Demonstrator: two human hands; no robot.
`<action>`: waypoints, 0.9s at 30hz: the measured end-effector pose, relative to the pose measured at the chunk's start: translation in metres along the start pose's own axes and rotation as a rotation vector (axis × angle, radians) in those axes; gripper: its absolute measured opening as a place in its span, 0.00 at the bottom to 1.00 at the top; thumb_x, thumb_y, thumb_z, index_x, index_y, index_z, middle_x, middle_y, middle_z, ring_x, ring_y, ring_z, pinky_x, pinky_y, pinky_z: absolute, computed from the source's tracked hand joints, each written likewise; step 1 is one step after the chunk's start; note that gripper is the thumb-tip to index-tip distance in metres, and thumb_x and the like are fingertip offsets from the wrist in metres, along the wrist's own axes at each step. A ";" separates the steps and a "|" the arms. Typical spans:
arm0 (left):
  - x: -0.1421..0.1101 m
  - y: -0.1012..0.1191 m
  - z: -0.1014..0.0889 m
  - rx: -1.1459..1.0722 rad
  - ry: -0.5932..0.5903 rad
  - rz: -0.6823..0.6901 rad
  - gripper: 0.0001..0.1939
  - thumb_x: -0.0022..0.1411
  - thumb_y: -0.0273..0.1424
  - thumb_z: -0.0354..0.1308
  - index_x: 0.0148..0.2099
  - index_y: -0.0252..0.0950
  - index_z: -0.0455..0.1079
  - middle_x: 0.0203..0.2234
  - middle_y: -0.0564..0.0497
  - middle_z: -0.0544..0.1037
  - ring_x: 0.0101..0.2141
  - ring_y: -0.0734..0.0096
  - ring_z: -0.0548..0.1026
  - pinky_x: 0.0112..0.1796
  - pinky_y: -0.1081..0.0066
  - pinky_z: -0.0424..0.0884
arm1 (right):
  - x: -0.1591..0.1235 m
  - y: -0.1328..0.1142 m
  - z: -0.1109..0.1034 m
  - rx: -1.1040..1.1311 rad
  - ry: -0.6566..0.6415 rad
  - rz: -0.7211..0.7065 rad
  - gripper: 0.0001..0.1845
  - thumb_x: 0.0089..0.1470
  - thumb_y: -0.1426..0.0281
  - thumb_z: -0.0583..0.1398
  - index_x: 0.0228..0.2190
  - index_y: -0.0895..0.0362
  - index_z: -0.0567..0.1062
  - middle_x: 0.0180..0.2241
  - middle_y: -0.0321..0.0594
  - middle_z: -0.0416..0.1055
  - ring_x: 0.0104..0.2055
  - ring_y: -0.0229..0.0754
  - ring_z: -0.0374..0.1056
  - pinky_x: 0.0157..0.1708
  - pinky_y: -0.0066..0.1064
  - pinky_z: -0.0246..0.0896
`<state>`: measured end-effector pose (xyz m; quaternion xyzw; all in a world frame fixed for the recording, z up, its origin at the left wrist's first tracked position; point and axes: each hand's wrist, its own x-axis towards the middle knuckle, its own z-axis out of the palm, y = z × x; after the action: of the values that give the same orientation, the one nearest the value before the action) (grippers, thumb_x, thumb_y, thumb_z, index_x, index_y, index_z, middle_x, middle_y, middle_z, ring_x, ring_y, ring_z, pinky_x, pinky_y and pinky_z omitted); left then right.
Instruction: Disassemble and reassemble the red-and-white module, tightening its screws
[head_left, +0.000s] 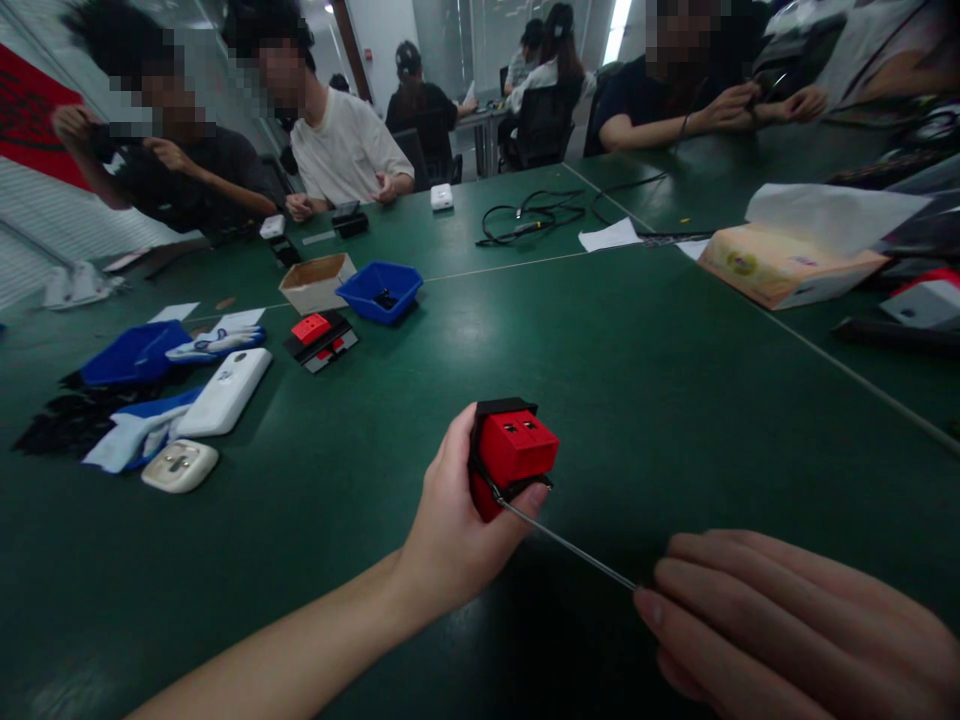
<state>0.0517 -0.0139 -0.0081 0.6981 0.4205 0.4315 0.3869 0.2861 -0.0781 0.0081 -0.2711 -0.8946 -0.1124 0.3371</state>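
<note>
My left hand (457,520) grips a small red and black cube-shaped adapter (514,450) just above the green table (660,380), thumb pressed along its lower edge. A thin metal rod (566,545) runs from the adapter's underside toward my right hand (787,630). That hand is closed around the rod's near end, fingers pressed together at the lower right.
To the left lie a white power bank (225,392), a white plug (180,466), blue and white gloves (139,430), a blue tray (135,352), another red adapter (319,338), a cardboard box (316,282) and a blue bin (381,290). A tissue box (787,262) sits right. Several people sit along the far side.
</note>
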 end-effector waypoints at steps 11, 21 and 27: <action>-0.002 -0.003 -0.001 0.032 -0.025 0.028 0.32 0.63 0.33 0.66 0.65 0.41 0.58 0.47 0.46 0.76 0.43 0.60 0.78 0.48 0.60 0.76 | 0.006 0.002 -0.005 0.039 -0.041 0.039 0.14 0.71 0.77 0.50 0.41 0.60 0.76 0.26 0.34 0.74 0.22 0.36 0.65 0.25 0.34 0.56; -0.001 -0.003 0.000 0.055 -0.004 0.022 0.32 0.63 0.35 0.66 0.65 0.40 0.59 0.47 0.46 0.76 0.43 0.60 0.78 0.48 0.59 0.75 | 0.001 -0.004 -0.001 -0.047 -0.040 0.033 0.14 0.65 0.82 0.55 0.40 0.57 0.79 0.25 0.33 0.72 0.22 0.36 0.66 0.23 0.33 0.60; -0.002 -0.002 0.000 0.022 -0.008 0.005 0.32 0.64 0.34 0.66 0.65 0.40 0.57 0.48 0.46 0.76 0.44 0.59 0.78 0.49 0.58 0.75 | 0.003 -0.003 0.001 -0.068 -0.023 -0.045 0.17 0.66 0.82 0.54 0.43 0.55 0.80 0.27 0.32 0.73 0.27 0.38 0.70 0.27 0.36 0.66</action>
<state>0.0507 -0.0145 -0.0108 0.7049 0.4219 0.4252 0.3798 0.2821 -0.0786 0.0093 -0.2634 -0.9000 -0.1471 0.3146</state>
